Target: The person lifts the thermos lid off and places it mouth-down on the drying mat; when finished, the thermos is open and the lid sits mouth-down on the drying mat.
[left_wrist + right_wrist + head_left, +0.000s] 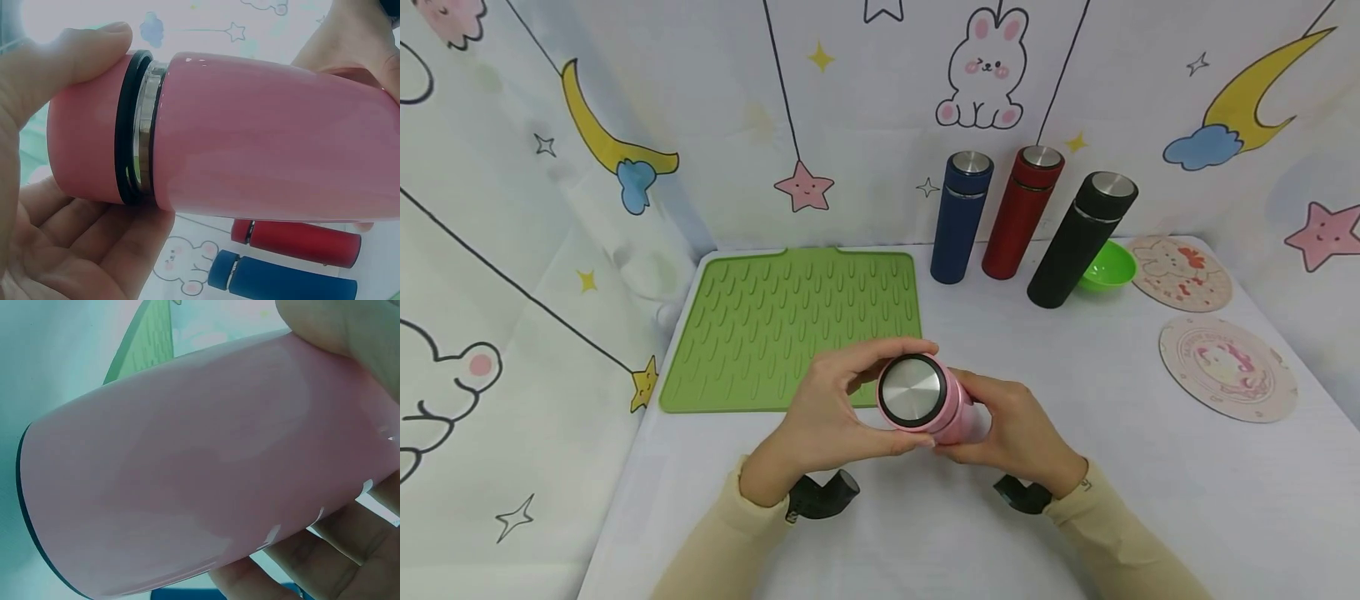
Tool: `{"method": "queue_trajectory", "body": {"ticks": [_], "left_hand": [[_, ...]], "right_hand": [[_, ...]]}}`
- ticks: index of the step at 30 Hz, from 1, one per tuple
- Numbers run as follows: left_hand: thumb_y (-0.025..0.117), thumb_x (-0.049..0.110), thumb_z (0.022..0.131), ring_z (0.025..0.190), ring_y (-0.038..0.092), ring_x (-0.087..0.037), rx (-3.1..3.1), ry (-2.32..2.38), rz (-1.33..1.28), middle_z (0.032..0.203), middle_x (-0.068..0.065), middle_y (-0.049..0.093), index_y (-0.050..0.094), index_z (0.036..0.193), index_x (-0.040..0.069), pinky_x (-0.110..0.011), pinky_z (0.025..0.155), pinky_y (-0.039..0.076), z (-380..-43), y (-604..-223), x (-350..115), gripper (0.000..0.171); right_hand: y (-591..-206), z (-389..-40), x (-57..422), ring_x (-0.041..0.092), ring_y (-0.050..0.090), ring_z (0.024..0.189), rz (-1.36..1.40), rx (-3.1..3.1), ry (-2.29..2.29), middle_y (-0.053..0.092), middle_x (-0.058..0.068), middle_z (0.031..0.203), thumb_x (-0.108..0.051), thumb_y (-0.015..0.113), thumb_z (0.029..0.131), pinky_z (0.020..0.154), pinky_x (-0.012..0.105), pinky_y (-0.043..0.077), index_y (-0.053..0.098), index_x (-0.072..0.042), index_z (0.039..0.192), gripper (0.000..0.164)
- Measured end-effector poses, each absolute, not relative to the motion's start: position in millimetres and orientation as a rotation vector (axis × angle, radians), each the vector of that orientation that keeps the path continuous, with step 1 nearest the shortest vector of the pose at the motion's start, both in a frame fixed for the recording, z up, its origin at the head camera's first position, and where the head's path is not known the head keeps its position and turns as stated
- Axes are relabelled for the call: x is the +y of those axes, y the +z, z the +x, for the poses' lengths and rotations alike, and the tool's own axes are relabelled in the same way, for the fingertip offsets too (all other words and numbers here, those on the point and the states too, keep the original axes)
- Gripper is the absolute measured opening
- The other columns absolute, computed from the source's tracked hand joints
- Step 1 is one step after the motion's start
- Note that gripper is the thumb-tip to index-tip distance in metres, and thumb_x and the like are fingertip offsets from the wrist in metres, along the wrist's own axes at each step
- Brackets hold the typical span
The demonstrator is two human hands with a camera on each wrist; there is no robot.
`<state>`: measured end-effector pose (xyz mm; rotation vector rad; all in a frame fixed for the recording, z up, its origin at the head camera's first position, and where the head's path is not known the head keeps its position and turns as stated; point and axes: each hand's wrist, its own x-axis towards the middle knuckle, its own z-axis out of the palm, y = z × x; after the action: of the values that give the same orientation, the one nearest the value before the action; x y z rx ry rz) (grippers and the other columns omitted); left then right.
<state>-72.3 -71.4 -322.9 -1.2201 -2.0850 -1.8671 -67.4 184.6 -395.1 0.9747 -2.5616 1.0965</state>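
A pink thermos bottle (pixel 275 137) is held up over the front middle of the table, its steel-topped lid (pixel 913 390) facing the head camera. My left hand (pixel 831 412) grips the lid, thumb on one side and fingers round the other. Lower down, my right hand (pixel 1011 417) holds the pink body (pixel 169 481), with thumb and fingers on opposite sides. A dark ring and a band of bare metal (pixel 145 125) show between lid and body in the left wrist view.
Behind stand a blue bottle (pixel 958 221), a red bottle (pixel 1021 217) and a black bottle (pixel 1078 242). A bright green bowl (pixel 1108 268) sits by the black one. Two round patterned mats (pixel 1228 371) lie at right. A green ridged mat (pixel 797 325) covers the back left.
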Motion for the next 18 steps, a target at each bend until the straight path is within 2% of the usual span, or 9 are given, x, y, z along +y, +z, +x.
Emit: {"method": "queue_trajectory", "body": {"ticks": [13,18], "left_hand": [[0.096,-0.003,0.065,0.114,0.07,-0.017,-2.052,-1.964,-1.199,0.133,-0.014,0.07,0.064,0.136,0.003,-0.033,0.095,0.062,-71,-321,-74,0.078],[0.095,-0.005,0.064,0.116,0.07,-0.019,-2.036,-1.981,-1.19,0.133,-0.016,0.07,0.064,0.136,0.002,-0.033,0.097,0.062,-71,-320,-78,0.079]], "right_hand": [[-401,-67,188,0.019,0.074,0.114,0.942,-2.536,1.127,0.074,0.002,0.129,-0.018,0.102,0.062,0.098,0.031,0.062,0.063,-0.013,0.14,0.087],[-404,-68,196,0.015,0.072,0.116,0.868,-2.553,1.185,0.074,-0.001,0.128,-0.018,0.102,0.062,0.098,0.029,0.061,0.065,-0.015,0.136,0.083]]}}
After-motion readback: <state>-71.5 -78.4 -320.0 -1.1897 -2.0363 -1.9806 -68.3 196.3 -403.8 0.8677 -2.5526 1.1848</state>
